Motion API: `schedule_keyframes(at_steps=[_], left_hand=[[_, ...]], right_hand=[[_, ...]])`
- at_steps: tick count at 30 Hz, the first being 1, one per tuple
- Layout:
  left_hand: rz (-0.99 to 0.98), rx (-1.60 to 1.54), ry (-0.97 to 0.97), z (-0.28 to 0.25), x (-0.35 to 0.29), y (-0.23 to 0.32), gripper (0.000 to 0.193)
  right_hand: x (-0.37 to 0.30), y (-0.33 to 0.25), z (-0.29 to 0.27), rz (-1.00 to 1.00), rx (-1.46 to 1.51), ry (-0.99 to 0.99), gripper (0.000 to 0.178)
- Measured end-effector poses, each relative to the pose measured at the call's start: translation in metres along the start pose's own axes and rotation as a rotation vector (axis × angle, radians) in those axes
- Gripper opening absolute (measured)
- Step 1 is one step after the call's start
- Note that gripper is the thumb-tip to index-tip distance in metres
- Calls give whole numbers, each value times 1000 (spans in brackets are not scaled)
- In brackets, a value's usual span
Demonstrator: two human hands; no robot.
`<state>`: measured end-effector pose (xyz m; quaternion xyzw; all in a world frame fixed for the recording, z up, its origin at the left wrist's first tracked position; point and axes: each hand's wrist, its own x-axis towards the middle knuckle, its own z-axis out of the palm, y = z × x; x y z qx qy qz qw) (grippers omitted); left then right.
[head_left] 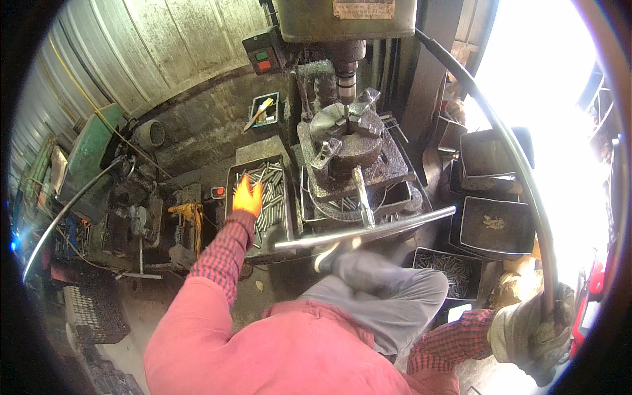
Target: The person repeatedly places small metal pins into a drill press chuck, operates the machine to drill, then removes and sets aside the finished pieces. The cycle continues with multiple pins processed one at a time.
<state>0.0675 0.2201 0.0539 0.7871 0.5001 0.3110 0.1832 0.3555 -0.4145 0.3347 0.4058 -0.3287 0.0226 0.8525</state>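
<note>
My left hand [247, 196], in an orange glove, reaches into a metal tray [289, 227] full of short steel pins [271, 204]. Its fingers are apart among the pins; none is clearly gripped. At the far right my right hand [536, 332], in a grey-white work glove, is closed round the lower end of a long curved lever [520, 161]. That lever runs up to the drill press head [345, 23]. Under the spindle [347, 82], a round chuck [345, 131] sits on the machine table, with a drill bit over its middle.
A steel bar [368, 235] crosses in front of the machine, near my bent leg [401, 283]. Dark bins [497, 227] stand at right, one bin [447, 273] holding pins. A brush [259, 113] lies in a small box behind the tray. A switch box [262, 51] hangs upper left.
</note>
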Motion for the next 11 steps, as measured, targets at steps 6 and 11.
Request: schedule_keyframes(at_steps=[6,11], left_hand=[[-208,179,-236,14,-136,-48,67],[-180,299,-334,8,-185,-52,65]], right_hand=[[14,-65,2,-398,-1283,-122,46],[15,-89,7,-488,-1471,44,53]])
